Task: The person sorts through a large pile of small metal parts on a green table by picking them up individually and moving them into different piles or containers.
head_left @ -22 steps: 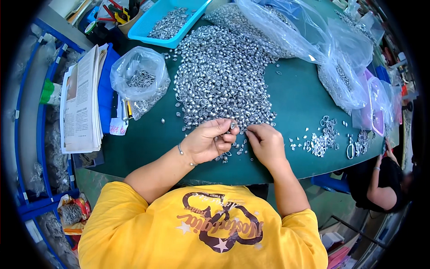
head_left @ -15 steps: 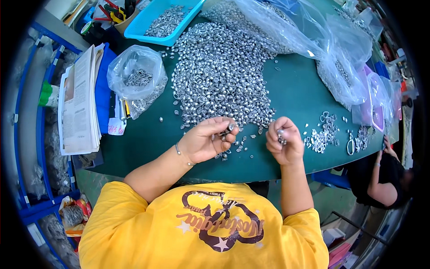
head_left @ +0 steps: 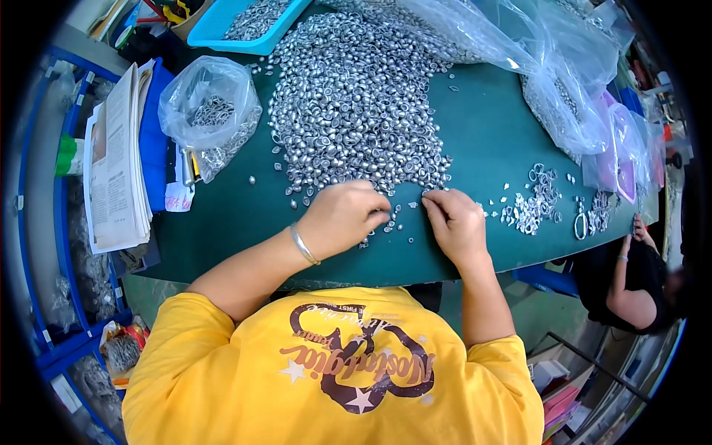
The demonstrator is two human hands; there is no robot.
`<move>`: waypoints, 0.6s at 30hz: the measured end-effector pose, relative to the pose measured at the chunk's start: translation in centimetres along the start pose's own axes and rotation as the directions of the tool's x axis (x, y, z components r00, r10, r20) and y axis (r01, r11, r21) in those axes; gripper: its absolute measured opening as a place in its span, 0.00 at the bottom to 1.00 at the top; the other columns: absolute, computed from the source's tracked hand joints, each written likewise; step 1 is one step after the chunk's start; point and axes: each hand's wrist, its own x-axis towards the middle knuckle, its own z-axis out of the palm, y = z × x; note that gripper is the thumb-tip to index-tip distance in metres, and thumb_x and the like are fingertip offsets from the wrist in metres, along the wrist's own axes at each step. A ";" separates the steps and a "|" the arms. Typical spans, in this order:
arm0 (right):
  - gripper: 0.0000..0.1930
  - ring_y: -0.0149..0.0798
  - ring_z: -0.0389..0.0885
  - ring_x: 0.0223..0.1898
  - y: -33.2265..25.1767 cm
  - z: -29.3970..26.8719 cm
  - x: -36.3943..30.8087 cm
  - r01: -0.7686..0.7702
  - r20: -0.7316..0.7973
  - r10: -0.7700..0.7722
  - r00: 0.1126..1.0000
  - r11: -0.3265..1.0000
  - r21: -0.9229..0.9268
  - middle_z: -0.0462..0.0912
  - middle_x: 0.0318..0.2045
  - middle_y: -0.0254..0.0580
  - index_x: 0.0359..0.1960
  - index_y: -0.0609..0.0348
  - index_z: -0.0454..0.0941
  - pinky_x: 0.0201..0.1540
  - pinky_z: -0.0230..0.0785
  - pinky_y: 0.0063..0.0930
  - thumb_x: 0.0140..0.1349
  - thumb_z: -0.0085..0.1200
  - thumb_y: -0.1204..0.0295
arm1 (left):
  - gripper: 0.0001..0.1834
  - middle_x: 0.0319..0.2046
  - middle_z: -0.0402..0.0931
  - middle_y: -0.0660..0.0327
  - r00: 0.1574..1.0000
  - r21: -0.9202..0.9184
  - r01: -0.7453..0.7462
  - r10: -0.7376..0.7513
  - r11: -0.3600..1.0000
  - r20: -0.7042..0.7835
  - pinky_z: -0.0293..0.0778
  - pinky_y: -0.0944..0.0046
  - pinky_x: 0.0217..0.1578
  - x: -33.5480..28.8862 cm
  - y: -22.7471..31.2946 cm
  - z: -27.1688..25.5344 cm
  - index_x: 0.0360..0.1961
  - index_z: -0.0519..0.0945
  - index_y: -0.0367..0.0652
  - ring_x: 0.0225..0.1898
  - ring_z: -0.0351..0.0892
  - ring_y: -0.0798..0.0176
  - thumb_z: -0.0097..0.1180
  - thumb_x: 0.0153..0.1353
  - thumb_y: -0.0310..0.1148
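Silver metal pieces (head_left: 356, 104) lie heaped on the green table (head_left: 489, 126); more fill one blue tray (head_left: 222, 33) and one clear bag (head_left: 211, 111). Half a second ago the right hand (head_left: 456, 222) was lifted, fisted; now both hands rest knuckles-up at the heap's near edge, left hand (head_left: 345, 215) curled, contents hidden.
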 end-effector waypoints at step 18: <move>0.05 0.24 0.56 0.12 2.5 -2.5 0.4 -0.252 0.375 0.178 0.910 -0.481 0.840 0.62 0.15 0.33 0.28 0.65 0.69 0.12 0.46 0.15 0.59 0.44 0.76 | 0.09 0.26 0.66 0.67 0.854 -0.851 0.388 -0.210 -0.353 0.476 0.54 0.81 0.15 -1.4 -1.2 -2.2 0.38 0.73 0.38 0.19 0.58 0.79 0.45 0.65 0.32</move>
